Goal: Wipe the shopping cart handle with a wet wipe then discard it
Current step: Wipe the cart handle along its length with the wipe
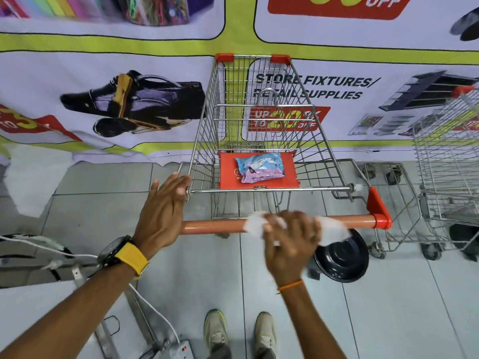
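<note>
A wire shopping cart [204,120] stands in front of me with an orange handle [212,226] across its near end. My right hand [291,239] presses a white wet wipe [255,224] around the handle's middle; the hand is blurred. My left hand [162,211], a yellow-strapped watch on its wrist, rests over the handle's left end and the cart's left rear corner. A blue and purple wet wipe pack [260,167] lies on the orange child-seat flap [228,174].
A black round lidded bin [344,257] sits on the tiled floor just below the handle's right end. A second wire cart [445,156] stands to the right. A printed banner [103,99] covers the wall ahead. White cables and a power strip [178,349] lie at lower left.
</note>
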The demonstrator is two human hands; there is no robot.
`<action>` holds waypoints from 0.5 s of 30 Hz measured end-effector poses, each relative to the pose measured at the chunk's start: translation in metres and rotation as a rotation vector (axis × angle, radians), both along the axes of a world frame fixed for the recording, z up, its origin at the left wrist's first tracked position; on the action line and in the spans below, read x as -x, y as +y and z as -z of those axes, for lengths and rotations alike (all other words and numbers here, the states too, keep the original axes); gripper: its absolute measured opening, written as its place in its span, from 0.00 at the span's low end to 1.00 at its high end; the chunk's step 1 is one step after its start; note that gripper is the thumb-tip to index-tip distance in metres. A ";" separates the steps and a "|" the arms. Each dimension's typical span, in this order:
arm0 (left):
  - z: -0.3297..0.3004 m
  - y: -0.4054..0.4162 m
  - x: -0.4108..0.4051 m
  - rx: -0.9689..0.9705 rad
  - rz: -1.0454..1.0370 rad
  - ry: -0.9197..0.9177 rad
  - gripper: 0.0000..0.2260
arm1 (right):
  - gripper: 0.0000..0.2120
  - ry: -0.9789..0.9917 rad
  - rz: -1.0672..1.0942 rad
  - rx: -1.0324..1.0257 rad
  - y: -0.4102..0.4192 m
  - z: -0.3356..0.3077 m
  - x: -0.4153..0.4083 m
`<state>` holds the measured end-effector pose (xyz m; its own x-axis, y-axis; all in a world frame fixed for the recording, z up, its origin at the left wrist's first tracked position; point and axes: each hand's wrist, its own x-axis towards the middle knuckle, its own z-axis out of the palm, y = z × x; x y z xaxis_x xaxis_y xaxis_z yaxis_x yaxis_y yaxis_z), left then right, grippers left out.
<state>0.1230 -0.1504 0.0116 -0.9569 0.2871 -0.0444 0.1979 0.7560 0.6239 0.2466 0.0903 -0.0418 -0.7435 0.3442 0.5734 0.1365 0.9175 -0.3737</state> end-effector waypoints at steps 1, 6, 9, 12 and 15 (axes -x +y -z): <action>0.000 0.000 0.000 0.000 0.004 0.004 0.36 | 0.14 0.011 0.056 -0.014 0.028 -0.002 -0.003; -0.001 0.002 -0.001 0.008 -0.006 0.006 0.33 | 0.17 0.018 0.245 -0.068 0.110 -0.009 -0.013; -0.002 0.004 -0.002 0.003 -0.025 0.007 0.29 | 0.18 0.029 0.263 -0.029 0.091 -0.007 -0.010; -0.002 0.003 -0.003 -0.006 -0.029 0.006 0.29 | 0.17 0.025 0.111 -0.005 0.031 -0.004 -0.003; -0.003 0.003 -0.002 -0.007 -0.032 -0.006 0.29 | 0.14 -0.023 -0.074 0.033 -0.043 0.003 0.004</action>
